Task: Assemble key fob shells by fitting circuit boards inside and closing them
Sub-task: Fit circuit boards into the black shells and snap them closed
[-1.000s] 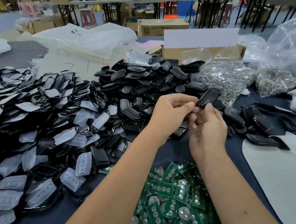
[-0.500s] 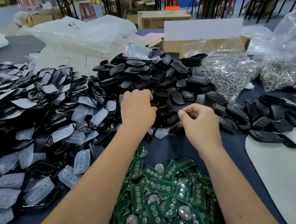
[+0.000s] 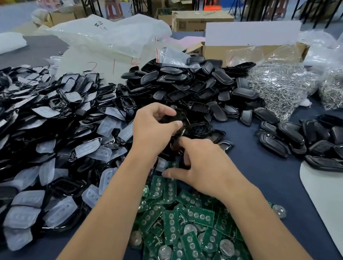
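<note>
A person's left hand (image 3: 153, 127) grips a black key fob shell (image 3: 171, 117) between curled fingers and thumb, above the near edge of a heap of black shell halves (image 3: 196, 85); the shell is motion-blurred and half covered by the fingers, so its open or closed side cannot be made out. The right hand (image 3: 202, 166) hovers palm-down at the far edge of a pile of green circuit boards (image 3: 186, 225), fingers spread and relaxed, the thumb reaching toward the boards; its fingertips are blurred and whether they touch a board cannot be told. At left, a wide spread of glossy black frames with translucent button pads (image 3: 39, 151) runs out of view at the edge. A smaller group of closed black fobs (image 3: 313, 139) lies at right on the dark blue table cover (image 3: 269, 171), beside a white sheet (image 3: 335, 201) cut off by the frame. Behind, 2 clear bags of metal rings (image 3: 280, 87) stand beside a cardboard box (image 3: 242, 52).
</note>
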